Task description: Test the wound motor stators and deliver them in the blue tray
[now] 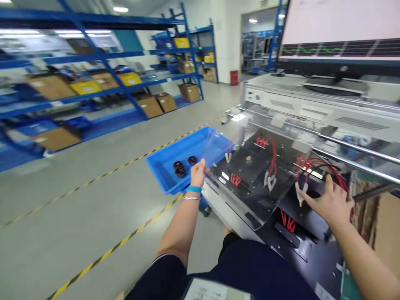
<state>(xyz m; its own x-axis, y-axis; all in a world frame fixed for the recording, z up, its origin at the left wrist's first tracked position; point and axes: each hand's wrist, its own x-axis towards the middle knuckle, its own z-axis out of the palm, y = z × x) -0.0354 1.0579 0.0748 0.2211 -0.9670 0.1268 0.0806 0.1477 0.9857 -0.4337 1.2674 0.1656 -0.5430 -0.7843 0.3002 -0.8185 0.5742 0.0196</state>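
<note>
Storage aisle and screen
Cardboard boxes (51, 85) are kept on blue shelves (93, 20); a monitor (340, 25) is lit

Shelving (78, 83), far left: motion-blurred, carton labels unreadable.
Monitor (340, 29), far right: cut by top and right edges; trace figures too small to read.
Black parts (183, 166) in blue bin (193, 146): too small to identify.
Left hand (198, 173): fingers curled out of sight at clear cover (218, 146) edge.
Right hand (329, 202): palm down, whatever lies beneath hidden.
Paper (215, 290), near: cut by bottom edge, print blurred.
</note>
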